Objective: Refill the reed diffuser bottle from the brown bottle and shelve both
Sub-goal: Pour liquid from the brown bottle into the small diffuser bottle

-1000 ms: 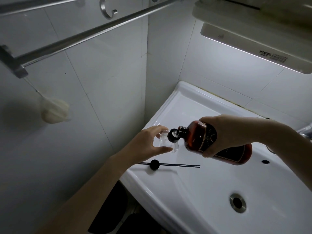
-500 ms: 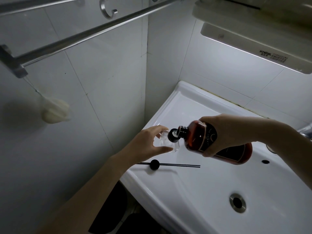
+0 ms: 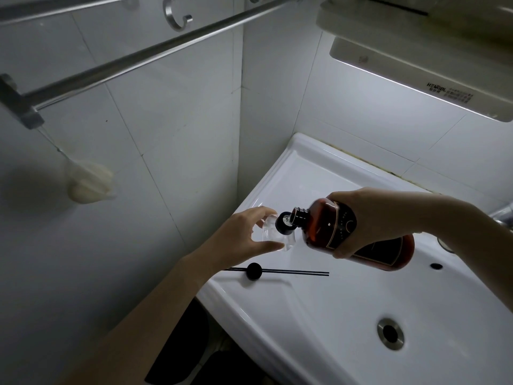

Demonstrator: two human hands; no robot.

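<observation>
White ceramic sink set in a tiled corner serves as the work area; its drain is nearest the onlooker

1. On the flat left ledge of the sink lie the black reeds, threaded through a round black stopper. They lie flat and apart from both bottles, which leaves the diffuser mouth free for filling.

2. Just beyond the reeds, the left hand grips the clear reed diffuser bottle, fingers over the top and thumb curled along the lower side. This grip looks meant to steady the small, light vessel on or just above the ledge; contact with the ledge cannot be confirmed.

3. The right hand is wrapped round the middle of the brown bottle. That bottle is tipped close to horizontal, base over the basin, its black neck against the black-ringed mouth of the clear bottle. Mouth-to-mouth placement limits spillage. No stream is visible, so flow cannot be confirmed.

4. Judged stage: pouring. Shelving is not yet done.

5. Farther off, a shelf unit is mounted on the wall above the sink, and a towel rail crosses the left wall
</observation>
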